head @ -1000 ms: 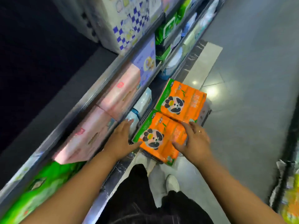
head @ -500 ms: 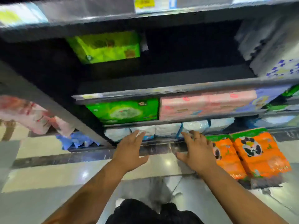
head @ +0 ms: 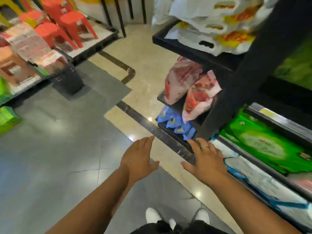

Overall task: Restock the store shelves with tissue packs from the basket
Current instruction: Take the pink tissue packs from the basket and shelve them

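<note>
My left hand (head: 137,157) hovers open over the floor, palm down, holding nothing. My right hand (head: 206,159), with a ring on one finger, is also open and empty, just off the corner of the black shelf unit (head: 224,105). A black basket (head: 67,78) with pink tissue packs (head: 32,43) on top stands on the floor at the far left. On the shelves at right lie a green tissue pack (head: 263,142) and white-blue packs (head: 263,181) below it. The orange panda packs are out of view.
Red plastic stools (head: 67,19) stand on a low platform at the back left, an orange stool (head: 10,65) beside them. Green packs (head: 6,119) sit at the left edge. Red-white bags (head: 189,86) and blue items (head: 177,124) fill the shelf end. Grey and beige floor lies between.
Both hands let go of the orange panda packs on the lowest shelf. The view has swung left from the shelf to the aisle and basket; both hands stay empty.
</note>
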`<state>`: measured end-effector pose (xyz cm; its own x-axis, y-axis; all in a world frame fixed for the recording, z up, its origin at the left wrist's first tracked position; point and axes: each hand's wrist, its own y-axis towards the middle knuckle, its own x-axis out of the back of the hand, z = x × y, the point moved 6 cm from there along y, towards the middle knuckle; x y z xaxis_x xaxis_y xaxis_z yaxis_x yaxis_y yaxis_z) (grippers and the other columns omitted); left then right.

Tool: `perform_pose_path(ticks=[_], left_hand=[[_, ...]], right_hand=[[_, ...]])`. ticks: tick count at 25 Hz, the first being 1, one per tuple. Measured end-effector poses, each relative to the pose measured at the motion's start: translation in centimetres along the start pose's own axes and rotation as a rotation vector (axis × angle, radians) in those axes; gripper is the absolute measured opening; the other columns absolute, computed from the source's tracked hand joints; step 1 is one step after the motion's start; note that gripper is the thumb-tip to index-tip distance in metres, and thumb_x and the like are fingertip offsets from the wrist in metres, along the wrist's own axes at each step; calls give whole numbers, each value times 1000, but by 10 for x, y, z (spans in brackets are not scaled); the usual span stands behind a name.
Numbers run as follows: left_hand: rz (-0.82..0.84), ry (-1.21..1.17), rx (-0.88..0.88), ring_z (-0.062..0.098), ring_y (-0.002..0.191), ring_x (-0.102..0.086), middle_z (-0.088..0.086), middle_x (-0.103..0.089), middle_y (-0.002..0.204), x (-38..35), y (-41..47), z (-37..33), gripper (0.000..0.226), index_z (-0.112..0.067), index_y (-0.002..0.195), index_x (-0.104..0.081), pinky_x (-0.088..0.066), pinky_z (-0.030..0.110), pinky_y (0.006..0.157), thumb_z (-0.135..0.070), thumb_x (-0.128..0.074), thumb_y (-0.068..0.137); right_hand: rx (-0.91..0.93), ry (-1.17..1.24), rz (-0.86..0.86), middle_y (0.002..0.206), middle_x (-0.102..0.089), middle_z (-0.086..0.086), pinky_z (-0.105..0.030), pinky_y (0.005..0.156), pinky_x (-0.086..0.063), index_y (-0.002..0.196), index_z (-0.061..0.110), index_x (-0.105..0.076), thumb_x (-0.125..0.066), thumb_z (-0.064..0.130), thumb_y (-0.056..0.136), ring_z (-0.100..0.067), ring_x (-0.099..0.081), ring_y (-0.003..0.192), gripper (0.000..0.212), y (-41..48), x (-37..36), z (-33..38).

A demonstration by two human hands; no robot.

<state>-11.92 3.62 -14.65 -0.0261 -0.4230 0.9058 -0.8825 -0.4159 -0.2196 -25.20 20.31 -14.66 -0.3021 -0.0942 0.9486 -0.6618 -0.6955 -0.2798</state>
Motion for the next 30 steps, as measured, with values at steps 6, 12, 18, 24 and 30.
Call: perform_pose_path(ticks=[6, 12, 18, 24, 30], left_hand=[[-83, -38, 283, 22, 144, -27, 1, -20, 160, 54, 0, 175, 89, -24, 153, -16, -25, 33, 114, -61, -58, 83], [-172, -11, 534, 22, 144, -24, 1, -23, 158, 124, 58, 315, 88, -23, 154, -9, -20, 33, 116, -60, -52, 87], [-302, -51, 796, 24, 143, -23, 3, -23, 156, 225, 124, 454, 89, -21, 154, -6, -21, 34, 115, -60, -52, 88], [-360, -80, 843, 23, 141, -25, 1, -25, 154, 302, 199, 603, 87, -24, 153, -9, -25, 35, 113, -57, -54, 87], [-290, -110, 785, 23, 141, -25, 3, -25, 155, 370, 269, 769, 83, -25, 153, -13, -27, 35, 113, -56, -54, 87]], right_hand=[[289, -125, 65, 148, -37, -7, -48, 100, -39, 147, 29, -31, -48, 73, 77, -32, -41, 129, 84, 128, 4, 170], [531, -158, 104, 152, -27, -6, -44, 103, -34, 150, 30, -17, -41, 74, 81, -31, -35, 130, 85, 305, 24, 315], [698, -160, 133, 155, -23, -5, -46, 106, -33, 150, 31, -18, -48, 72, 82, -30, -31, 137, 85, 456, 68, 466], [784, -227, 145, 154, -25, -5, -46, 106, -35, 150, 33, -18, -47, 72, 82, -31, -33, 137, 84, 583, 78, 616], [737, -226, 167, 155, -24, -5, -44, 104, -38, 151, 31, -17, -45, 71, 84, -29, -34, 135, 83, 714, 89, 756]])
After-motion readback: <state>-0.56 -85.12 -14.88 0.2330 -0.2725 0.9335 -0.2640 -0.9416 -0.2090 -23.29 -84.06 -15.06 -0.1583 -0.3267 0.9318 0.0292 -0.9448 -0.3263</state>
